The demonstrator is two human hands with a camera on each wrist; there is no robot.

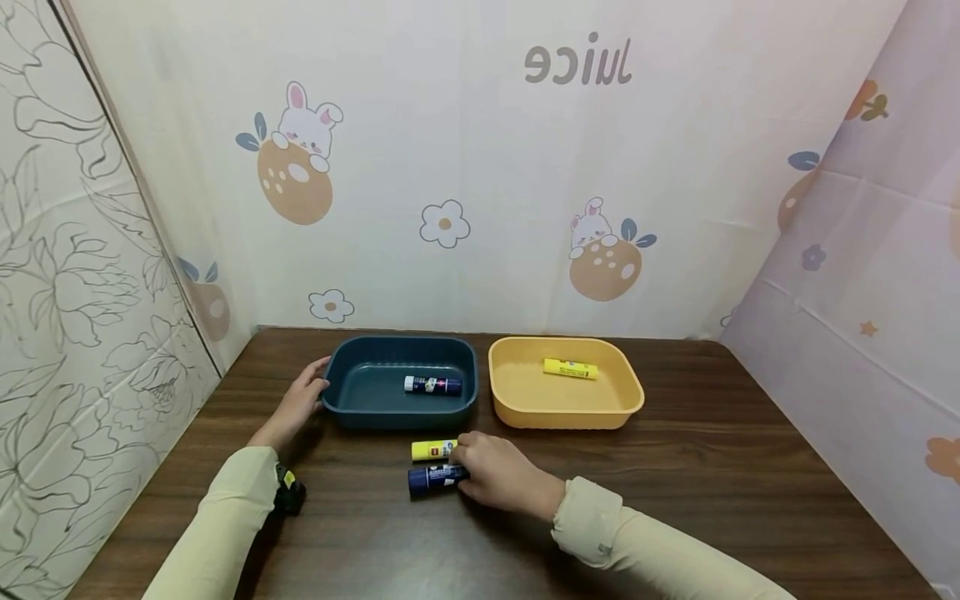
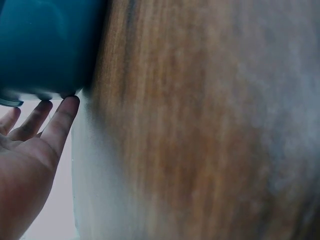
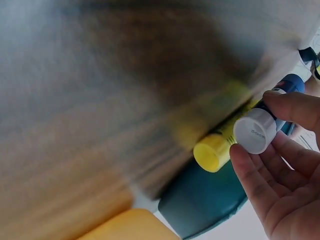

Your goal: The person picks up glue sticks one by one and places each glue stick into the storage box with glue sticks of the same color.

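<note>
Lower centre in the head view, the right hand pinches a navy glue stick with pale label print; the right wrist view shows its round white cap. A bright yellow glue stick lies just beside it. Left of centre, the left hand's extended fingers touch a dark teal tray.

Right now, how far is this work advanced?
Looks done: one navy stick lies in the blue tray, one yellow stick in the yellow tray. In hand: the right hand pinches a second navy stick. Probably left: that and a second yellow stick, outside the trays.
</note>
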